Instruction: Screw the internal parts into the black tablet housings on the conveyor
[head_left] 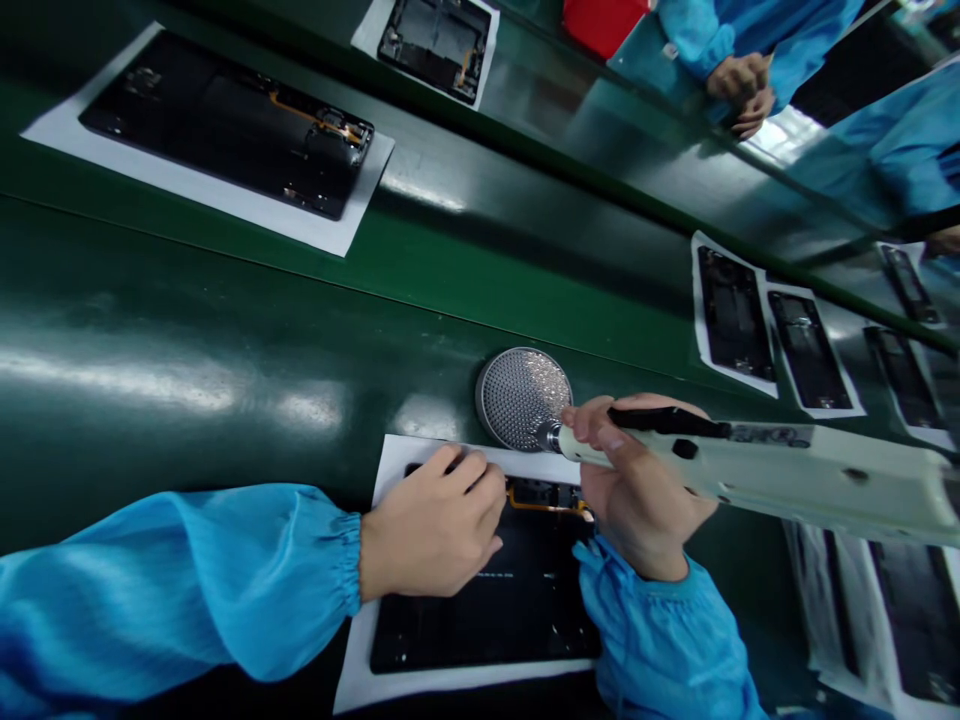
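My right hand (637,490) grips a pale electric screwdriver (795,475) with a dark lever, its body lying sideways to the right. The driver's metal nose is over the rim of a round metal dish (521,400) with a grid of small holes. Curled fingers keep my left hand (439,525) closed on top of a black tablet housing (487,620); its fingertips are hidden, so I cannot see what is in them. An orange flex cable (544,507) runs along the housing's far edge. Under the housing lies a white sheet (360,640).
Another tablet housing (225,120) on white paper lies at the upper left, beyond the green bench (150,300). More housings (739,310) stand along the right, and wrapped ones (915,610) at lower right. Across the bench are a co-worker's hands (742,90) and a red container (604,25).
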